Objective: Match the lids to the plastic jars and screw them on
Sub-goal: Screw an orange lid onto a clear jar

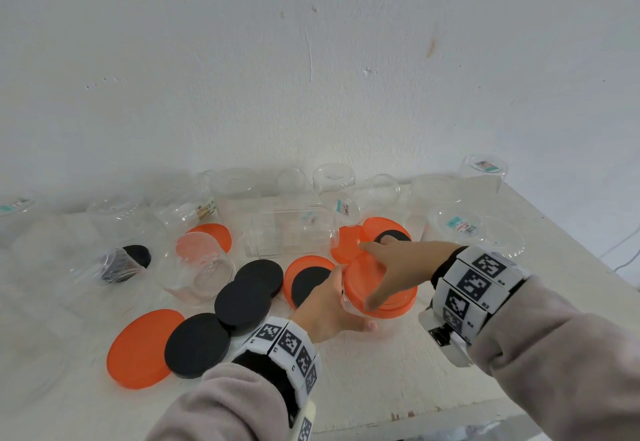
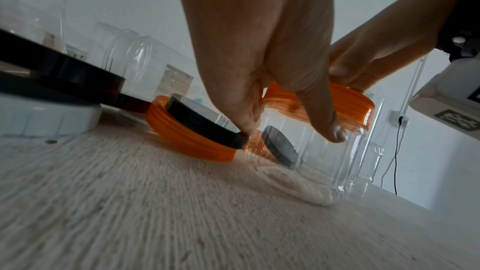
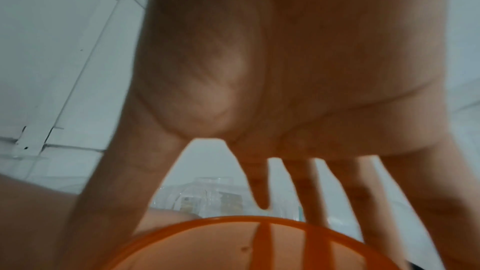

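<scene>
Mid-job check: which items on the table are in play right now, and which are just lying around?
In play:
- clear jar, gripped by the left hand
- orange lid on that jar, fingers of the right hand spread round its rim

Lying about for now:
- loose black lids
- loose orange lid
- lidless clear jars standing or lying towards the wall

White wooden table (image 1: 381,388), scuffed white wall (image 1: 311,59), black cable (image 2: 395,161)

White table (image 1: 398,381) w/ jars (image 1: 291,237), lids (image 1: 242,303)

Left hand (image 1: 323,309) curled in a grip, right hand (image 1: 398,267) fingers (image 3: 262,190) spread downward.
</scene>
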